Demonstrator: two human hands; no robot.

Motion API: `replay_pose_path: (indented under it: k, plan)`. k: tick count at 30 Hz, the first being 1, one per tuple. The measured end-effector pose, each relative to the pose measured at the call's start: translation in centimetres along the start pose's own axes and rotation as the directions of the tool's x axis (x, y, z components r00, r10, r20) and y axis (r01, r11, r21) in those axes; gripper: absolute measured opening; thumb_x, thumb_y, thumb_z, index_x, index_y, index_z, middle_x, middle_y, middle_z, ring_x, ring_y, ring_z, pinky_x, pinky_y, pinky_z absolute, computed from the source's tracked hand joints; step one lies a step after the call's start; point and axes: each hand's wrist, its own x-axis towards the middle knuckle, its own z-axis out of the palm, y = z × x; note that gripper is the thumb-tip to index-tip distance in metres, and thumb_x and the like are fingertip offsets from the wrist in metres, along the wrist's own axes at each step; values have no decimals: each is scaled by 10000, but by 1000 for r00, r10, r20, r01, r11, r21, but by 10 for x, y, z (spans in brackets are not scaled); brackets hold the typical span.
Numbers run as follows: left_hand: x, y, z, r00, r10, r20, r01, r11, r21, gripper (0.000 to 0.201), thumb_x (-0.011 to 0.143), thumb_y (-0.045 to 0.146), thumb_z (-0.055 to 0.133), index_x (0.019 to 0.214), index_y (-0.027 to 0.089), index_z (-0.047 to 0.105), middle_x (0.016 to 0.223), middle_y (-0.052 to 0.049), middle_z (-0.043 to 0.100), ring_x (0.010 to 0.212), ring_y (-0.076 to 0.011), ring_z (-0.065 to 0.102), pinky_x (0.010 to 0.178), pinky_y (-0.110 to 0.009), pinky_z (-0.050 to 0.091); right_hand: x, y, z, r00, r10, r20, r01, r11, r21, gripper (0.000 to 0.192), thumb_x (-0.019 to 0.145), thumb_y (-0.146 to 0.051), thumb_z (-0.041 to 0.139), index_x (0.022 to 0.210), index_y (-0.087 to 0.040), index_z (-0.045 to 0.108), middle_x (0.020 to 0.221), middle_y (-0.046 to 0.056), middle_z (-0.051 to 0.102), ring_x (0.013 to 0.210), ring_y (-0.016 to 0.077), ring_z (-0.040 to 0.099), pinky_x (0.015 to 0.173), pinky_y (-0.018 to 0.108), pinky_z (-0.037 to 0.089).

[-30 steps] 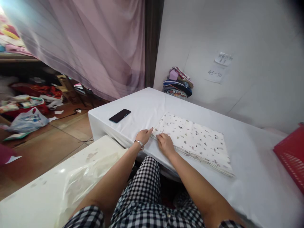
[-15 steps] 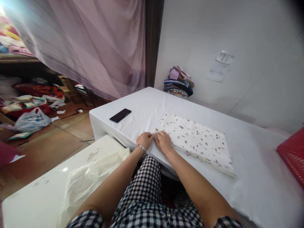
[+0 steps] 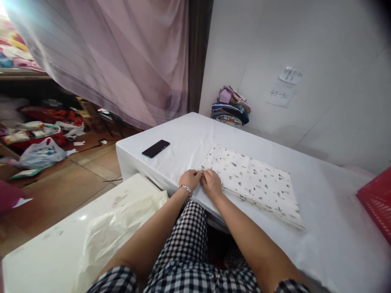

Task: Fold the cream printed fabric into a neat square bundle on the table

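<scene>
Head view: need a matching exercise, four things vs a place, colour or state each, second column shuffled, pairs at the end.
Things
1. phone
2. cloth
3. basket
4. left hand

Descriptions
A. red, cut off by the picture's right edge
B. has a bracelet at its wrist
C. lies dark screen up on the white-covered table
D. white with small printed motifs, folded in layers

Pairs: 1-C, 2-D, 3-A, 4-B
</scene>
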Motion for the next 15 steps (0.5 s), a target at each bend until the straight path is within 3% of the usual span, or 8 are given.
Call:
replay_pose_path:
  k: [5,10,15]
  plan:
    - [2,4,-2,1000,8,-22,-6,998,66,376,843,429,393,739,200,671,794,-67,678,745,-178,603,609,-263,367,-2,-1,-3,999,-34,14,33,999,36,186,890,-208,411,914,-166,591,877,61,572,851,186,473,742,290,347]
    - [-3,7,-5,987,116,-112,-84,962,260,311,827,372,432,756,179,665,875,-96,654,866,-220,586,716,-300,394,-7,-4,-8,999,-40,34,38,998,53,195,880,-195,424,975,-177,594,945,66,579,902,199,473,751,305,349]
    - [-5,15,-10,952,261,-158,-202,928,314,278,841,330,424,817,169,650,935,-118,622,989,-247,528,857,-352,359,-11,-4,-9,1000,-21,-14,23,995,92,292,867,-155,390,1111,-162,550,1017,88,562,952,208,464,805,325,358]
